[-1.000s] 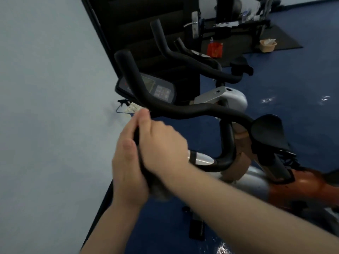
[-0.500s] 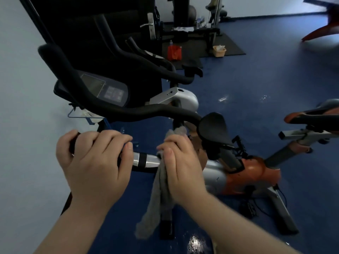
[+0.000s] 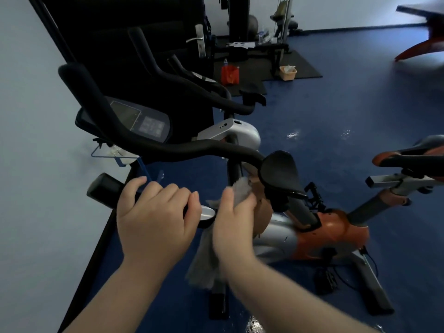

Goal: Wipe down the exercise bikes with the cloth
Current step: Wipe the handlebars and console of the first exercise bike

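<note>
An orange and silver exercise bike (image 3: 322, 234) stands right below me, with black handlebars (image 3: 182, 149), a console (image 3: 144, 122) and an orange-edged saddle (image 3: 413, 156). My left hand (image 3: 156, 219) is wrapped around the near black handlebar grip (image 3: 103, 188). My right hand (image 3: 234, 222) holds a grey cloth (image 3: 204, 260) pressed on the same bar beside a silver sensor band (image 3: 207, 211). The cloth's loose end hangs down below my wrist. A second bike's handlebars (image 3: 192, 87) rise behind the first.
A pale wall (image 3: 36, 164) runs close on the left. Behind the bikes are a dark door (image 3: 120, 32), a weight machine on a black mat (image 3: 288, 68), a red bag (image 3: 230, 74) and a small basket (image 3: 287, 72). Blue floor (image 3: 336, 104) spreads to the right.
My hands were stacked together on the bar a second ago; they have separated, the left staying on the grip and the right sliding the cloth along the bar. The view shifted right.
</note>
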